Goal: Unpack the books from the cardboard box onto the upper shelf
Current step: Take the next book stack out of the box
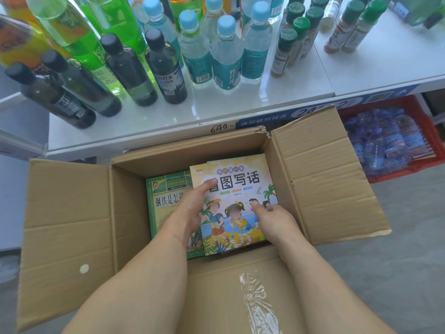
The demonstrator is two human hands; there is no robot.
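Both hands hold the bright picture book with cartoon children on its cover (237,201). Left hand (192,208) grips its left edge, thumb on top. Right hand (274,221) pinches the right edge, thumb on the cover. That book sits inside the open brown cardboard box (72,225), on top of a green book with yellow letters (166,201). Just past the box is the white shelf (240,104), with dark plastic bottles (166,68) and clear water bottles with blue caps (226,54) standing on it.
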